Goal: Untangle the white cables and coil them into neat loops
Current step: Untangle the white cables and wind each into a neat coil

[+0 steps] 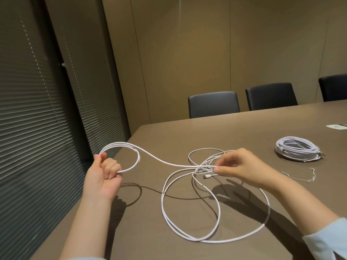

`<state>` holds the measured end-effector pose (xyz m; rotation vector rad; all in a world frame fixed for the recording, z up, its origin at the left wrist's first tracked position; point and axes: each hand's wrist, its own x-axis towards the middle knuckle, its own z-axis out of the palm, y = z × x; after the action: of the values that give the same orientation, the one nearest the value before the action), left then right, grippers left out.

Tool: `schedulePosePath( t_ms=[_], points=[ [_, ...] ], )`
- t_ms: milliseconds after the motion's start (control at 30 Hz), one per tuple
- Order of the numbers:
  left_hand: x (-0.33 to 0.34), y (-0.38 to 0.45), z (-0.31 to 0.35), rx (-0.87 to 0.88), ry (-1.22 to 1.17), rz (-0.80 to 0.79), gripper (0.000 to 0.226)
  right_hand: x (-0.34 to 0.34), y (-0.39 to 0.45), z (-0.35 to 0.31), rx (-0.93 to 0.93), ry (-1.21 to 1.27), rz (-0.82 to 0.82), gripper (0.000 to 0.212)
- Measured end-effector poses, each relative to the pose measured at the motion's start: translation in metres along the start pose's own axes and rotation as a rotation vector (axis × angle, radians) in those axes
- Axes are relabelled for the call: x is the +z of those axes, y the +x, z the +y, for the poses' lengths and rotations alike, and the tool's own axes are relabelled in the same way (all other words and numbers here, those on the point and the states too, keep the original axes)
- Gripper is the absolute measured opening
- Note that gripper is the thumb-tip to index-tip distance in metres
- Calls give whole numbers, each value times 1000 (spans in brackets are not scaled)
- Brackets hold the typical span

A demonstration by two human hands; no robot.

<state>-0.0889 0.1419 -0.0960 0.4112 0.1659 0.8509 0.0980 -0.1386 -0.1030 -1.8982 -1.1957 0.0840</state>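
Brown table (234, 132) fills the room's near side, with dark chairs (214, 104) beyond its far edge and blinds (37, 119) off its left edge. On the table lies a loose white cable (216, 218) in wide loops. Left hand (105, 177), past the table's left edge, has its fingers curled round a small coil (122, 149) (several turns). Right hand (238, 166), above the tangle, pinches the cable between thumb and fingertips. Farther right on the table sits a finished bundle (298, 149), with a thin tie (300, 176) near it.

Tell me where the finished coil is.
The finished coil lies on the table, at the right of the head view, beyond the right hand.
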Motion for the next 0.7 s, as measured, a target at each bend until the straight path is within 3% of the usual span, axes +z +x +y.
schedulePosePath(
  t_ms=[133, 267, 433, 533, 700],
  points=[
    [8, -6, -17, 59, 245, -53, 34, 17, 1, -22, -170, -77, 24, 14],
    [22, -20, -40, 107, 601, -212, 34, 46, 0, -43, -437, -305, 57, 35],
    [40, -53, -65, -56, 920, -433, 34, 60, -2, -48, -435, -136, 359, 24],
    [45, -65, -76, -270, 811, -431, 33, 58, -2, -47, -286, -18, 455, 14],
    [44, -61, -79, -659, 433, -378, 33, 56, -3, -48, -52, 96, 444, 22]
  ],
)
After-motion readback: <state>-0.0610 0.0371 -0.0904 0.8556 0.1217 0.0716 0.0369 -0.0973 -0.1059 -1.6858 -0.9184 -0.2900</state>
